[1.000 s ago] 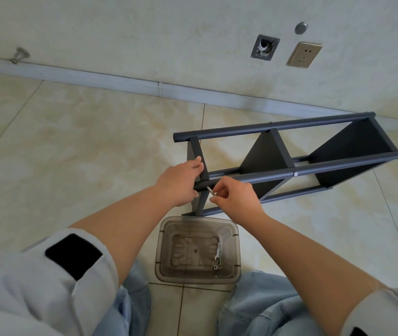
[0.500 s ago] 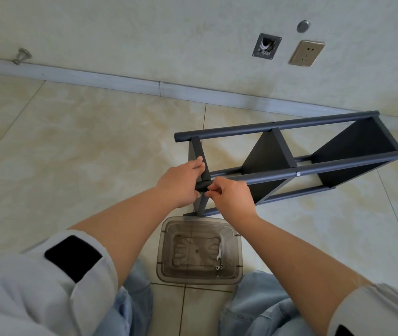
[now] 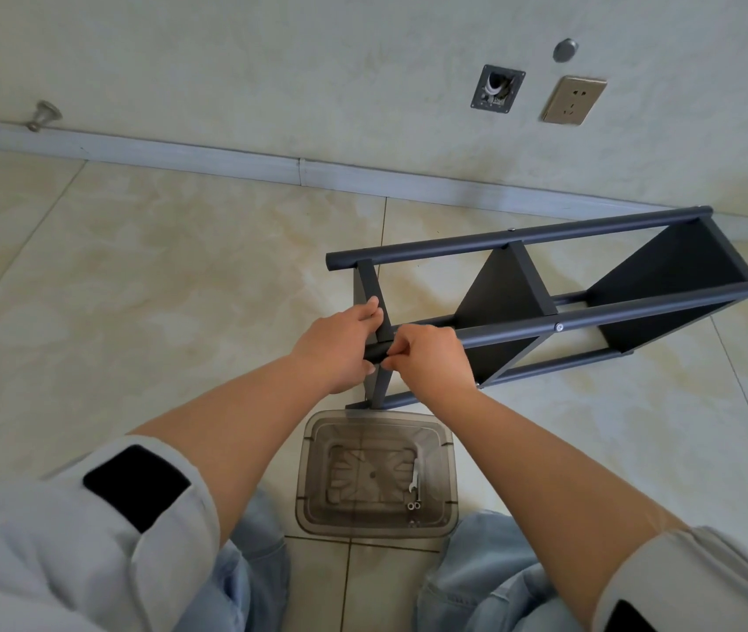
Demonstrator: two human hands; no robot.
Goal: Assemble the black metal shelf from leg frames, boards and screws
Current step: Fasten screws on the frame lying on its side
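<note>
Tiled floor (image 3: 144,285): hands grip unlabelled black shelf (image 3: 591,312).

Open floor: we see bare tile (image 3: 144,285) across the left of the frame.
Blocked right: the shelf (image 3: 545,307) lies on its side there.
Lower centre: a plastic tray (image 3: 447,476) sits just below the shelf's end, between our knees.

The shelf (image 3: 545,285) is matte black, the tray (image 3: 313,472) smoky translucent grey, the floor tiles (image 3: 158,275) mottled cream.
</note>
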